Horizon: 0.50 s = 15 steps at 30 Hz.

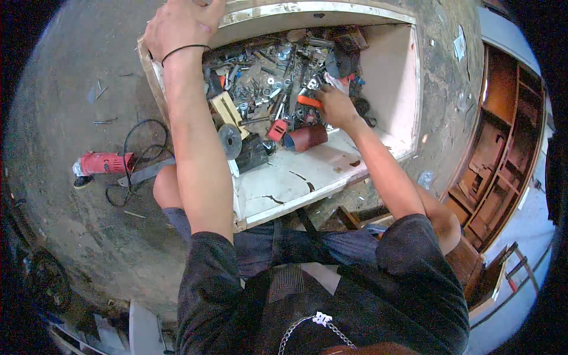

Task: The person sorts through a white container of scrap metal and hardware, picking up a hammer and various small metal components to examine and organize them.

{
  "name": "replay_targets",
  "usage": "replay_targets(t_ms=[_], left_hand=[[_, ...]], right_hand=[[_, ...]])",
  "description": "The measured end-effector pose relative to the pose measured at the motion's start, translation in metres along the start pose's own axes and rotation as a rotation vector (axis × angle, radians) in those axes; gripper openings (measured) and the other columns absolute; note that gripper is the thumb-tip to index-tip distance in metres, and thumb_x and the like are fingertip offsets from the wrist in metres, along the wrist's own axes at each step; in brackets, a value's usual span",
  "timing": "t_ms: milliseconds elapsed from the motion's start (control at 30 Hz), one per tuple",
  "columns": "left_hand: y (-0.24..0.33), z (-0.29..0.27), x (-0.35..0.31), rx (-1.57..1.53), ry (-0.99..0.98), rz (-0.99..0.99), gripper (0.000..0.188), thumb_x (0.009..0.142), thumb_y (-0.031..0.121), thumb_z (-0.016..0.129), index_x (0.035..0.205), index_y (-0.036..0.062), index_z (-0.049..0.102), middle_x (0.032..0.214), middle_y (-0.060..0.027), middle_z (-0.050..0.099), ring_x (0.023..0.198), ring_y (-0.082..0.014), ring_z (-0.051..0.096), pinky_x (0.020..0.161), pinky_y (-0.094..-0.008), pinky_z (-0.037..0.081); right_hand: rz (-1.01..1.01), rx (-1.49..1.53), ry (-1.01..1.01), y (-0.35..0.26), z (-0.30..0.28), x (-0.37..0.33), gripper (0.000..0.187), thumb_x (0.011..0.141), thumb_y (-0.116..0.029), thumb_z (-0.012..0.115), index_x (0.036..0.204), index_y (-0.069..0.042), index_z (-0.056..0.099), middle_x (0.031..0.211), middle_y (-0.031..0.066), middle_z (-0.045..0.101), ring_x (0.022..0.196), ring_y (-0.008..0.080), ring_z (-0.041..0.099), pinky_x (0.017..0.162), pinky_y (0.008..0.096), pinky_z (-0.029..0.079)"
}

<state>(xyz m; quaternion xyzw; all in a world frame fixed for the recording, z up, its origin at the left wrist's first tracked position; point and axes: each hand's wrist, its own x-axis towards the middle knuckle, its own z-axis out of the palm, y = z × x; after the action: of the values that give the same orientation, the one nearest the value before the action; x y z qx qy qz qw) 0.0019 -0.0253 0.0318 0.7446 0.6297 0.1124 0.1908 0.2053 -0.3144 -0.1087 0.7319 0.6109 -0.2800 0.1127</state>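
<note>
A shallow white wooden drawer point(331, 171) lies on the ground in front of me, its far half heaped with bolts, nuts, wrenches and other metal tools point(269, 77). My left hand point(180, 23) grips the drawer's far left corner rim; a black band circles that wrist. My right hand point(334, 105) reaches into the heap with its fingers closed on an orange-handled tool point(309, 101). Near it lie a roll of reddish-brown sandpaper point(306, 138), a small red block point(277, 129), a grey grinding disc point(229, 141) and a pale wooden piece point(226, 110).
A red angle grinder point(102, 163) with a coiled black cord point(139, 155) lies on the dirty concrete floor at left. Brown wooden cabinet frames point(497, 148) stand at right. Loose screws dot the floor at upper left. My knees flank the drawer's near edge.
</note>
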Motion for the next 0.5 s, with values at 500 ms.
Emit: replay_targets(t_ms=[500], left_hand=[[-0.001,0.002,-0.004,-0.025,0.035,0.043,0.035,0.082,0.048,0.063,0.098,0.0188,0.074,0.095,-0.0074,0.073,0.093,-0.0293,0.068,0.083,-0.0426,0.052]], right_hand=[[0.031,0.033,-0.157,-0.015,0.0,0.006,0.044,0.073,-0.037,0.076,0.106,-0.01,0.063,0.097,0.0176,0.069,0.094,0.0365,0.067,0.079,0.0494,0.054]])
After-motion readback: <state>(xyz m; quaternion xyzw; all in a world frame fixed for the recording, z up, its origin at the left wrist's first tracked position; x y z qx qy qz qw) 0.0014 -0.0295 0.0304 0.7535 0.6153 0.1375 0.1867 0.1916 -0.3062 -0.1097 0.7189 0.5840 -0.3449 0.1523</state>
